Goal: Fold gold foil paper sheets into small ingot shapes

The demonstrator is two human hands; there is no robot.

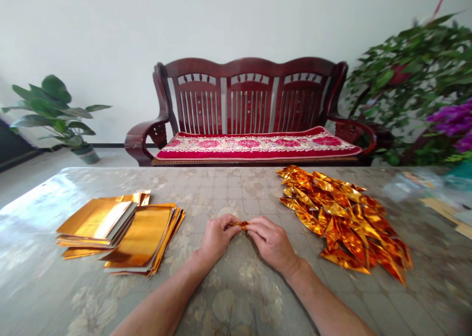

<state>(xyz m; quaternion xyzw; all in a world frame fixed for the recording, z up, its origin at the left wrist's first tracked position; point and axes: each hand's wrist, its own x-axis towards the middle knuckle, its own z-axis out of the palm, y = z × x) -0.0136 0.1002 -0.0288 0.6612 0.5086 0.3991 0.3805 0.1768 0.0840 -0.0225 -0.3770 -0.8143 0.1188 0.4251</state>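
Note:
Between my two hands, just above the middle of the table, is a small piece of folded gold foil paper (244,225). My left hand (218,234) pinches its left end, and my right hand (271,239) pinches the right end. Most of the piece is hidden behind my fingers. Left of my hands lie stacks of flat gold foil paper sheets (145,235), some showing grey backs. To the right is a heap of folded gold foil pieces (339,213), pointed at their ends.
A patterned cover lies over the table (221,296). Clear plastic bags (413,183) and flat tan card pieces (448,215) lie at the right. Beyond the far edge stands a dark red wooden bench (250,105). Potted plants (61,112) flank it.

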